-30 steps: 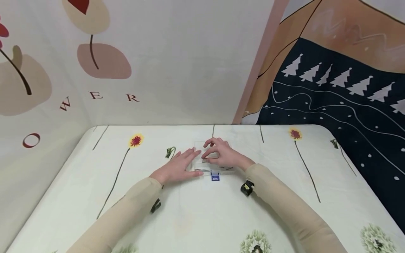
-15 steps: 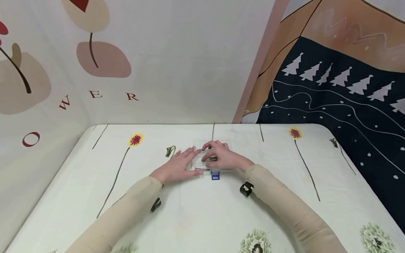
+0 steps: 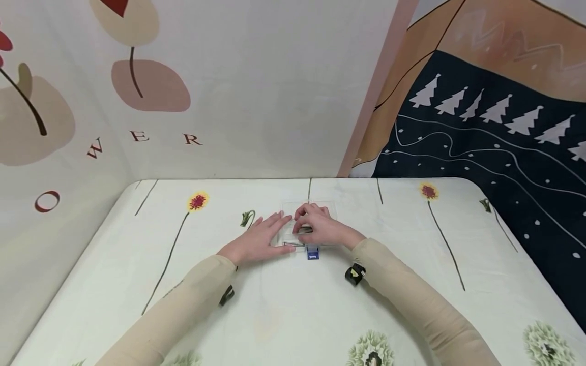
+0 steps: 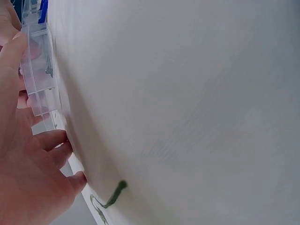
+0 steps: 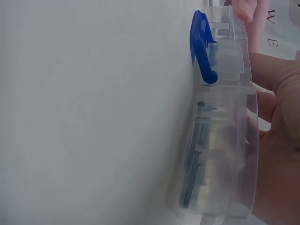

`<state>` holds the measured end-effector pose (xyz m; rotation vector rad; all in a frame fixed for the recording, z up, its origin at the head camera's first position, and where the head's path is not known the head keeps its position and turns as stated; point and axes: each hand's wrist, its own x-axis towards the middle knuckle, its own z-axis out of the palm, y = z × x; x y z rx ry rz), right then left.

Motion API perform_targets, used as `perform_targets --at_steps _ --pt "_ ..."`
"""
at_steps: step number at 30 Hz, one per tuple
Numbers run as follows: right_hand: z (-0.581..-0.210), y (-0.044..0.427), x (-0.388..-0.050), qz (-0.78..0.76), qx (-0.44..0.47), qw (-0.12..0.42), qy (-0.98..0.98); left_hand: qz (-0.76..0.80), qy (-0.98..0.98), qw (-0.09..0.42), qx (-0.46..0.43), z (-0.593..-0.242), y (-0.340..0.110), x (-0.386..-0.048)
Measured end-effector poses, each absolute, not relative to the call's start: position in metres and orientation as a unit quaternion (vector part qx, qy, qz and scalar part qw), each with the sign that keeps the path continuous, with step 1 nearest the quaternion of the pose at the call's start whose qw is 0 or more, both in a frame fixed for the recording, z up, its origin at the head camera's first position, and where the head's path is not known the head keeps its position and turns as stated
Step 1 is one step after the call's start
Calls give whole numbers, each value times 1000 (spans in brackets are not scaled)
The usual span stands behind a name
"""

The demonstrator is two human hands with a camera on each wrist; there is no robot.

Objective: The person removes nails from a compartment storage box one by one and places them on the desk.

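A clear plastic box (image 3: 297, 249) with a blue latch (image 3: 313, 252) at its front sits near the middle of the table. Several dark nails (image 5: 190, 183) show through its wall in the right wrist view. My left hand (image 3: 260, 240) lies at the box's left side, fingers spread and straight, its thumb near the front corner. From the right, my right hand (image 3: 322, 226) reaches over the box with bent fingers. Its thumb and fingertips pinch dark, thin nails (image 3: 304, 231), partly hidden by the fingers. In the left wrist view, another nail (image 4: 48, 63) shows inside the box.
A white cloth with printed flowers (image 3: 198, 202) covers the table (image 3: 265, 305). Patterned fabric (image 3: 256, 101) hangs along the back and left. Dark fabric with white trees (image 3: 485, 132) hangs at the right. Each wrist wears a black strap (image 3: 355, 273).
My right hand has shifted slightly toward me, and its fingers have closed around the dark nails, now more visible under them. The left hand and box stay in place.
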<state>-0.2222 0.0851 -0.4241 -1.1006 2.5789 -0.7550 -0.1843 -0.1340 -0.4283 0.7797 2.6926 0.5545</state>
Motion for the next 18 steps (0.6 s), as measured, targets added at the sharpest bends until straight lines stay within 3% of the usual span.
perform_targets --at_steps 18 --pt "-421 87 -218 -265 -357 125 887 184 935 148 267 -428 -133 -185"
